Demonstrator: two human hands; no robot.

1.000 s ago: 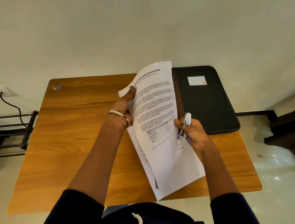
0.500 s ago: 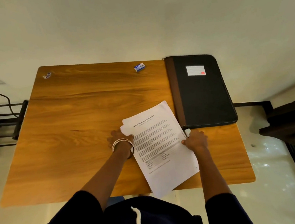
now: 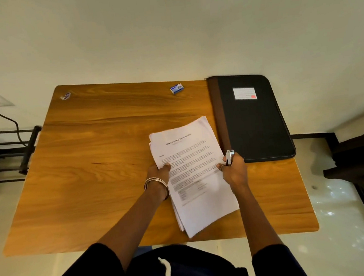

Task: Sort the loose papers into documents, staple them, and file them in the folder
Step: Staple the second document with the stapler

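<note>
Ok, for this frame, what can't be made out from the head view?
- Body text on the paper stack: blurred, too small.
- Sheets underneath: covered by the top page.
- Stapler: mostly hidden inside the right hand.
- Folder contents: closed cover; label too small.
- Small box: print unreadable.

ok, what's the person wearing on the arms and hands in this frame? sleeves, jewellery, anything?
Dark navy sleeves pushed up near the elbows, forearms bare. The left wrist carries a stack of thin silver-coloured metal bangles, just behind the left hand. The right hand has a thin ring on one finger. No gloves, no watch. A white drawstring hangs from the dark top.
</note>
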